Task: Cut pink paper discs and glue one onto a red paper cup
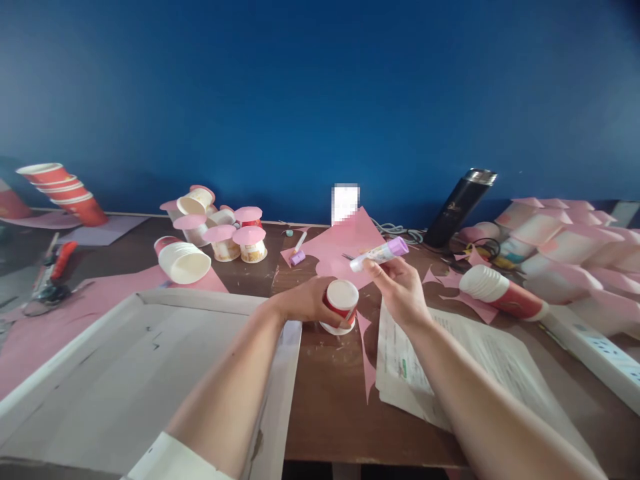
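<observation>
The blue wall (320,100) shuts off the far side, so I have no reach beyond it. On the table (325,407), brown wood runs from the cup down to the near edge, my best lane. The tray (125,380) lies left, under one forearm; a low elbow could catch its raised rim. The sheets (465,340) lie right; a dragging arm might slide them. The pink paper (345,240) lies just beyond the hands. The left hand (310,300) curls round the red cup (343,295), base up between tray and sheets; squeezing hard would probably dent it. The right hand (403,290) pinches the glue stick (380,253) above the table, near the cup; a loose pinch could drop it onto the paper.
</observation>
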The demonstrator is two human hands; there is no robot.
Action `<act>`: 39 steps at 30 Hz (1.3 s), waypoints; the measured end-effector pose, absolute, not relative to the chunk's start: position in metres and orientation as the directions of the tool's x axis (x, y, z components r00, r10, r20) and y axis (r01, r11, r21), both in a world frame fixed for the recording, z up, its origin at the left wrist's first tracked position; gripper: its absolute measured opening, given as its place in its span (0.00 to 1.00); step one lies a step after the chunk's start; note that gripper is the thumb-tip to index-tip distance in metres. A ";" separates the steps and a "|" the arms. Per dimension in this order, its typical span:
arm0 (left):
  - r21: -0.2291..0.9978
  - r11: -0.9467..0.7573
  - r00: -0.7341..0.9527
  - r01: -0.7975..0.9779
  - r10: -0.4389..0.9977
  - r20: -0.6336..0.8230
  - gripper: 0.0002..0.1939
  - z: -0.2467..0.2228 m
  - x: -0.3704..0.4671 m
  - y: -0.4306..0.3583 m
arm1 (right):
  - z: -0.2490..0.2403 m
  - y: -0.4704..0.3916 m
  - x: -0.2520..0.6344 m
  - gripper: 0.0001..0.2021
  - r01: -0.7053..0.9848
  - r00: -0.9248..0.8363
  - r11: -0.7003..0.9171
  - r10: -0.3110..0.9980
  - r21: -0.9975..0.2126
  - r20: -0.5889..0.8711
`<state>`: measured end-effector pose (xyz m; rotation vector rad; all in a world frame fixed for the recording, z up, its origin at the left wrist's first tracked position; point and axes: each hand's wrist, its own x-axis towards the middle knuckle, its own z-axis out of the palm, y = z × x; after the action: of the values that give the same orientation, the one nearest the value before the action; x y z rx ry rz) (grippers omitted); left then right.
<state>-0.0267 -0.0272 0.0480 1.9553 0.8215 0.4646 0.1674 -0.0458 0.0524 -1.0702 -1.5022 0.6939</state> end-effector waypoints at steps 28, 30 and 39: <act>0.825 -0.383 0.718 0.416 0.695 -0.039 0.19 0.042 -0.027 -0.025 | 0.057 -0.053 0.157 0.09 0.532 -0.215 0.568 0.808 -0.627 0.549; 0.830 -0.375 0.715 0.412 0.698 -0.040 0.20 0.041 -0.027 -0.024 | 0.054 -0.052 0.157 0.10 0.533 -0.171 0.551 0.814 -0.642 0.556; 0.800 -0.416 0.716 0.432 0.698 -0.023 0.17 0.045 -0.026 -0.025 | 0.065 -0.058 0.151 0.06 0.535 -0.386 0.630 0.775 -0.563 0.501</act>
<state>-0.0256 -0.0255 0.0449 2.0727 0.8574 0.3998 0.1514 -0.0581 0.0647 -1.0217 -2.0849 0.3993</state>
